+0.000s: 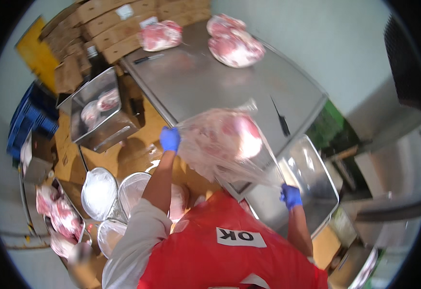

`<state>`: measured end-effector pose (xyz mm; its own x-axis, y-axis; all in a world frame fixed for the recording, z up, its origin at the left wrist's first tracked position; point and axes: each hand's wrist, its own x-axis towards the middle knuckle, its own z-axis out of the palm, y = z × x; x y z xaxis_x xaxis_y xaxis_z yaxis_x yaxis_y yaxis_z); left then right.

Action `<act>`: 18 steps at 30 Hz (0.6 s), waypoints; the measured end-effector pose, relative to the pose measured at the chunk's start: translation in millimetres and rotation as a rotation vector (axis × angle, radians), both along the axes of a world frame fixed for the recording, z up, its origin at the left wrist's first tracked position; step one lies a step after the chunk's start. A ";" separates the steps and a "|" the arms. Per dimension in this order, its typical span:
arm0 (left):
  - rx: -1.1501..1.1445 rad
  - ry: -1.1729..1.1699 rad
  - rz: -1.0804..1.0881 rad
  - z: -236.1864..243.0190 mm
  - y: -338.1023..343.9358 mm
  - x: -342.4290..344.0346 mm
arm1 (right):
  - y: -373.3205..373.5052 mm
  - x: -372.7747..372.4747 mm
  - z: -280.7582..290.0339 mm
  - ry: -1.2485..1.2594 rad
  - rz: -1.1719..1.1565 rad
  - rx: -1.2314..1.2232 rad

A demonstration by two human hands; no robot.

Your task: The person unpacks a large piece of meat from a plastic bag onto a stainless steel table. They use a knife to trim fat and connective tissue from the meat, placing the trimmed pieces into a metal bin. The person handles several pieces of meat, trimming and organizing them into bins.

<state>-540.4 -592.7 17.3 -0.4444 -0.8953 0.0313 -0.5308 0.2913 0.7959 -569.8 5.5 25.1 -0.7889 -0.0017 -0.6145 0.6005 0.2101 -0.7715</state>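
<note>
Clear plastic bag (203,149), meat (246,137) showing through, hangs mid-frame, your gloved left hand (170,139) and right hand (291,195) gripping its edges. Behind it, your bench (196,79) carries meat, upper centre; steel tub (316,166), lower right; steel bin (111,132), left, holding meat pieces (99,106); dark-handled knife (283,126), right of your bag.

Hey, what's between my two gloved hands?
In the head view, clear plastic spans from your left hand to your right hand, with meat showing through it.
</note>
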 end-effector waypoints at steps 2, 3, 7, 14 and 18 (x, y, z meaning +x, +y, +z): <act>-0.078 0.040 -0.056 -17.9 27.4 27.8 | -2.6 9.1 -1.5 -0.093 -0.006 0.040; 0.068 0.118 -0.094 -30.8 24.3 42.0 | 5.0 9.3 -4.2 -0.121 0.030 0.016; 0.466 0.314 -0.243 -23.3 33.5 44.1 | -5.1 -7.0 17.1 0.080 0.266 0.125; 0.387 0.181 -0.493 1.5 54.2 -4.9 | -117.7 -87.5 46.4 0.338 0.261 -0.011; 0.359 0.070 -0.256 -87.0 -63.1 14.7 | -213.2 -113.3 63.0 0.687 0.417 0.081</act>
<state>-525.7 -655.8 -69.7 -0.6612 -0.7163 -0.2231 -0.4183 0.1051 0.9022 -683.1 -207.7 88.2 -0.9347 -0.3556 -0.0031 -0.1429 0.3834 -0.9125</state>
